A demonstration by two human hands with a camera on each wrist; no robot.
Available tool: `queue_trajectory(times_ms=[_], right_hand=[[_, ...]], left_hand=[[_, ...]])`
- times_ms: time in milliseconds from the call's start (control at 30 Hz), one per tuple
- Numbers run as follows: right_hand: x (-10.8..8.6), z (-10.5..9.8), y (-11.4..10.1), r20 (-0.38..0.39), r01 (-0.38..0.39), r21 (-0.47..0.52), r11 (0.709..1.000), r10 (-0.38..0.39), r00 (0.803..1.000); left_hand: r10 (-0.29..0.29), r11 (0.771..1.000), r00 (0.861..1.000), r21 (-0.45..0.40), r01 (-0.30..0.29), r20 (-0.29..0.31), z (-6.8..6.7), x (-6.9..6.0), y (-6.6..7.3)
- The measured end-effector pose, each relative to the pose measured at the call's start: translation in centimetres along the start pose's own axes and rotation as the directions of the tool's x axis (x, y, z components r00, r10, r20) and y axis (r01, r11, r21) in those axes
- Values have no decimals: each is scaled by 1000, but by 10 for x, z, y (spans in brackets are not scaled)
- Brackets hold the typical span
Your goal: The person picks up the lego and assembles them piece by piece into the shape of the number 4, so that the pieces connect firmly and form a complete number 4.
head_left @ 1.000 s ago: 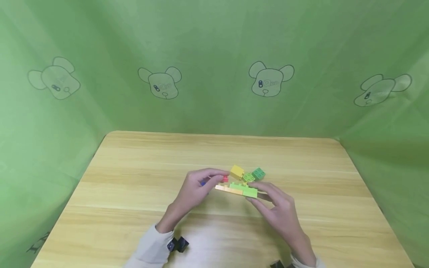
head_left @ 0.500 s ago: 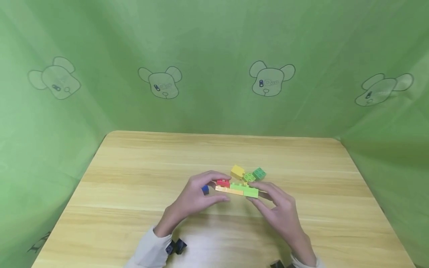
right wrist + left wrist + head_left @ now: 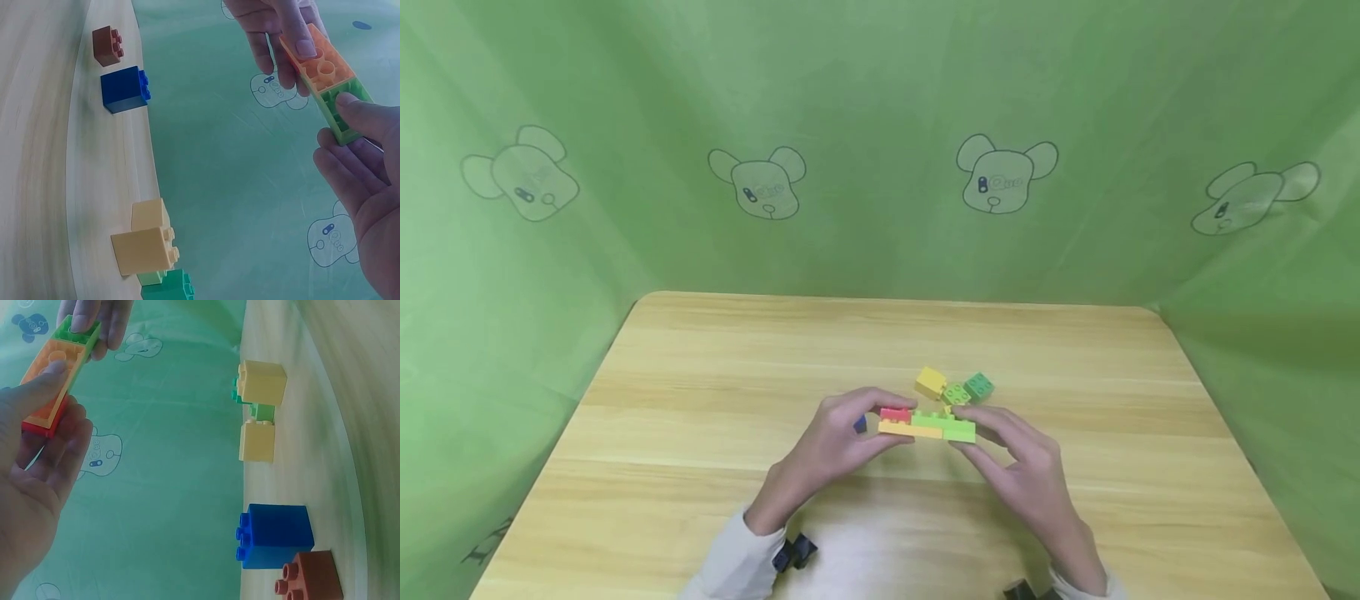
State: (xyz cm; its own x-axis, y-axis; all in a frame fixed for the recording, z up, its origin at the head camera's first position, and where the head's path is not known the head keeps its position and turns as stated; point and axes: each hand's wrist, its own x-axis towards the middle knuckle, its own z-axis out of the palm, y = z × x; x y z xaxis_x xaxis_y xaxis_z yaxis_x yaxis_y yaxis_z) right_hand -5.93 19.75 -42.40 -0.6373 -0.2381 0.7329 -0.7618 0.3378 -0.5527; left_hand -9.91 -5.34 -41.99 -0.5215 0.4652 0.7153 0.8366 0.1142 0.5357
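Note:
Both hands hold one joined brick piece above the table. Its lower layer is an orange brick (image 3: pixel 917 430) beside a light green brick (image 3: pixel 960 431); a red brick (image 3: pixel 895 414) and another light green brick (image 3: pixel 931 421) lie on top. My left hand (image 3: pixel 842 433) pinches the red and orange end, its thumb on the orange underside (image 3: pixel 56 362) in the left wrist view. My right hand (image 3: pixel 1022 454) grips the green end, its thumb on the hollow green underside (image 3: pixel 350 103) in the right wrist view.
Behind the hands on the table (image 3: pixel 737 350) sit a yellow brick (image 3: pixel 930 383), a light green brick (image 3: pixel 956 394) and a darker green brick (image 3: pixel 979 387). A blue brick (image 3: pixel 281 534) and a reddish-brown brick (image 3: pixel 319 575) stand at the left. Green cloth (image 3: pixel 880 75) surrounds the table.
The red brick has moved from behind the piece onto its left end above the orange brick. My left fingers and thumb have closed around that end. My right hand has hardly moved.

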Motion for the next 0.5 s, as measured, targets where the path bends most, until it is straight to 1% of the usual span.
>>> queue_trajectory(times_ms=[133,300,500], right_hand=[[2,1,-1,3,12,10,1000,-12,1000],[2,2,-2,3,12,14,1000,-12,1000],[2,4,-3,1,12,7,1000,-12,1000]], left_hand=[[7,1000,1000,16,-7,1,-1,-1,0],[2,1000,1000,30,-2,-3,-2,-2,1],[0,1000,1000,13,0,-17,-3,-4,2]])
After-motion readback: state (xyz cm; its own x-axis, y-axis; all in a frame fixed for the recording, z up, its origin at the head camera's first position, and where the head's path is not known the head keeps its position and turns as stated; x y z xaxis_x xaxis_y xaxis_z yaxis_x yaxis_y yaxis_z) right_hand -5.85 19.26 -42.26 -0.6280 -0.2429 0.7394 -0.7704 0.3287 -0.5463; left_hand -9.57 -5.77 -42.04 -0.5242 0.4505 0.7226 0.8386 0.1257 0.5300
